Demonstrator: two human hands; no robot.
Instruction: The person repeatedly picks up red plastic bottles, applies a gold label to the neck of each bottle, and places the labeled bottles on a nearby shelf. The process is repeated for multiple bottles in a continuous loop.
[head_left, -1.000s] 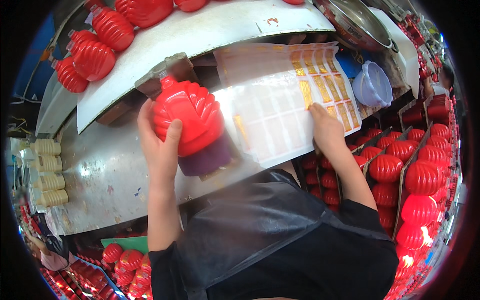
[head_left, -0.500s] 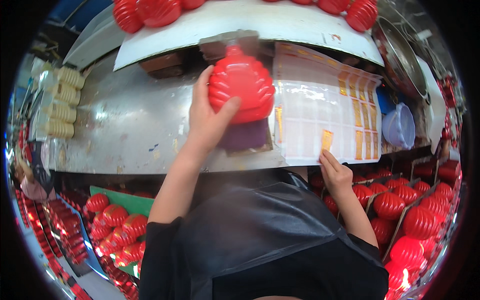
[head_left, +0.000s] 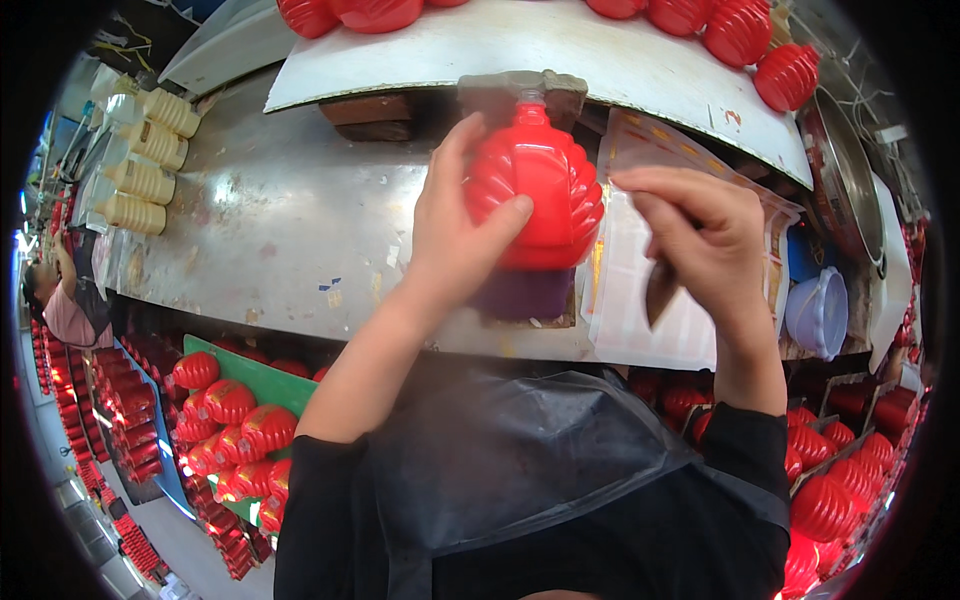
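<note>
One full grip at least: the left-hand grip [head_left: 455,230] looks clamped on something, what is it?

Yep, wrapped round the left flank of a red ribbed bottle [head_left: 545,205], thumb lying across the front.

And the right-hand grip [head_left: 705,230]?

Fingertips are just beside the bottle's right flank, but it's blurry, so can't tell if they're together or pinching anything. Some brownish pointed thing [head_left: 660,290] shows below the palm, no clue what.

So which way's the bottle from that one?

Just to its left. Long axis runs roughly from the near edge of the worktop [head_left: 300,215] to the far edge, neck at the far end, smooth front panel facing up. Left's the nearer one, since it's actually touching.

What's around it?

Greyish block [head_left: 567,95] at the neck end, purple pad [head_left: 525,295] poking out at the base, near-edge side. White-and-gold label sheet [head_left: 650,320] to the right, reaching the near edge. Further out: lavender bucket [head_left: 818,315] by the right end, cream ribbed containers [head_left: 157,146] at the left end, and a white board [head_left: 540,50] along the far edge with more red bottles [head_left: 738,30] on it.
</note>
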